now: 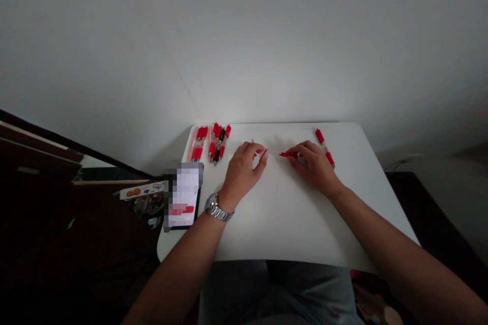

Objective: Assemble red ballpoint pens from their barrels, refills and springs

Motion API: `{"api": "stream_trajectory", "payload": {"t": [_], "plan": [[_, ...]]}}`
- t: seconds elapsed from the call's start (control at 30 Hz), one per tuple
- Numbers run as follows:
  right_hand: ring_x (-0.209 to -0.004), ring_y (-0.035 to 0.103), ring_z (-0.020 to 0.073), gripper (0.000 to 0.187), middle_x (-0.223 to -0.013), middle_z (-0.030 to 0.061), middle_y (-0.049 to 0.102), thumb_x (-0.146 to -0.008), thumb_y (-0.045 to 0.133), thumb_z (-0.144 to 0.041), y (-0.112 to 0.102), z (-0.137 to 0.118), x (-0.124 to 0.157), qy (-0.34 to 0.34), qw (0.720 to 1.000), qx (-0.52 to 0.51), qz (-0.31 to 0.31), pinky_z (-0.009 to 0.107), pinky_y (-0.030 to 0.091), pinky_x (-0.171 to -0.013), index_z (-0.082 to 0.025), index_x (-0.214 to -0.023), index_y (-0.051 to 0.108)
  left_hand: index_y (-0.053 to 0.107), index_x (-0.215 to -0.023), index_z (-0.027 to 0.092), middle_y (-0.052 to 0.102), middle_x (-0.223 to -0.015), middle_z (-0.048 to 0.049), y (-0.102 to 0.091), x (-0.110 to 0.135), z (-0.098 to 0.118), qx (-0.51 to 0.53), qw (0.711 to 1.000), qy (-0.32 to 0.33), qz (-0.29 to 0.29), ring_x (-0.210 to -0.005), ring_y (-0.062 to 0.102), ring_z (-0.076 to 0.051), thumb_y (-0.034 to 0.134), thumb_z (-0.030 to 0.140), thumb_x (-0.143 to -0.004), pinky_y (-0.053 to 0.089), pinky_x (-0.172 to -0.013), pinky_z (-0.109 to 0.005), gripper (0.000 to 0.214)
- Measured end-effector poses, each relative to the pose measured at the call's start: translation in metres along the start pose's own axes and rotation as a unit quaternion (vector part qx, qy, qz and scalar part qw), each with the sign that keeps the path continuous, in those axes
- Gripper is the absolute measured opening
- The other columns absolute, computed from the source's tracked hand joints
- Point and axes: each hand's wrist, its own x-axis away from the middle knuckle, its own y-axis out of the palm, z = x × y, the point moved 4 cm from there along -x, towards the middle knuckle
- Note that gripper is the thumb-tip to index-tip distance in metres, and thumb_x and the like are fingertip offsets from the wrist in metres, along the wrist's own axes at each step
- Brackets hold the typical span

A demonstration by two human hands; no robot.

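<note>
Item: red pen piece (288, 154), small and largely covered by fingers, only a short red stub showing; exact part hard to make out. Companion item: red-tipped piece (264, 152), body pale or clear and nearly lost against the tabletop.

Position: centre of frame, the two pieces near each other, tips facing, a small gap between. Right hand (312, 165) closed around the red pen piece; left hand (244, 165) pinching the red-tipped piece; hands apart.

Around: loose pen (325, 148) with red ends just behind the right hand; heap of red pens (211, 144) at the white table's (282, 223) far left corner; phone (184, 194), screen blurred, at left edge; metal watch (217, 208) on left wrist; forearms cut off at bottom of frame
</note>
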Motion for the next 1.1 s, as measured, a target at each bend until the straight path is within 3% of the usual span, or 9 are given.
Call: {"api": "stream_trajectory", "payload": {"t": [0.17,0.43,0.57,1.1], "plan": [[-0.092,0.063,0.0248,0.016,-0.099,0.0106,0.066,-0.099,0.059,-0.031,-0.001,-0.008,0.0,-0.035,0.999,-0.024,-0.001,0.041,0.053,-0.083,-0.023,-0.104,0.071,0.058,-0.116,0.022,0.064,-0.108,-0.0064,0.002,0.001,0.0,0.001,1.0,-0.001,-0.008,-0.098,0.061,-0.02,0.058,0.023,-0.099,0.052,-0.092,-0.037,0.016],[-0.092,0.063,0.0243,0.014,-0.101,0.0106,0.066,-0.099,0.06,-0.028,-0.001,-0.012,0.002,-0.075,0.996,-0.042,-0.003,0.041,0.054,-0.081,-0.022,-0.107,0.07,0.061,-0.113,0.023,0.068,-0.109,-0.0034,0.007,0.002,0.0,0.017,0.999,0.017,-0.029,-0.097,0.064,-0.019,0.061,0.022,-0.099,0.052,-0.097,-0.039,0.014],[-0.09,0.063,0.024,0.013,-0.101,0.0103,0.066,-0.099,0.06,-0.027,0.0,-0.012,0.003,-0.078,0.996,-0.043,-0.003,0.04,0.055,-0.079,-0.023,-0.107,0.07,0.062,-0.105,0.023,0.069,-0.105,-0.0012,0.008,0.002,0.0,0.018,0.999,0.023,-0.037,-0.095,0.064,-0.017,0.06,0.019,-0.099,0.051,-0.099,-0.039,0.007],[-0.085,0.067,0.0203,0.01,-0.098,0.0086,0.069,-0.098,0.063,-0.025,-0.002,-0.021,0.003,-0.077,0.992,-0.096,-0.036,0.035,0.057,-0.076,-0.021,-0.106,0.067,0.062,-0.104,0.022,0.068,-0.105,-0.0023,0.011,0.002,0.004,0.039,0.996,0.039,-0.065,-0.093,0.064,-0.017,0.057,0.023,-0.101,0.053,-0.092,-0.036,0.005]]}}
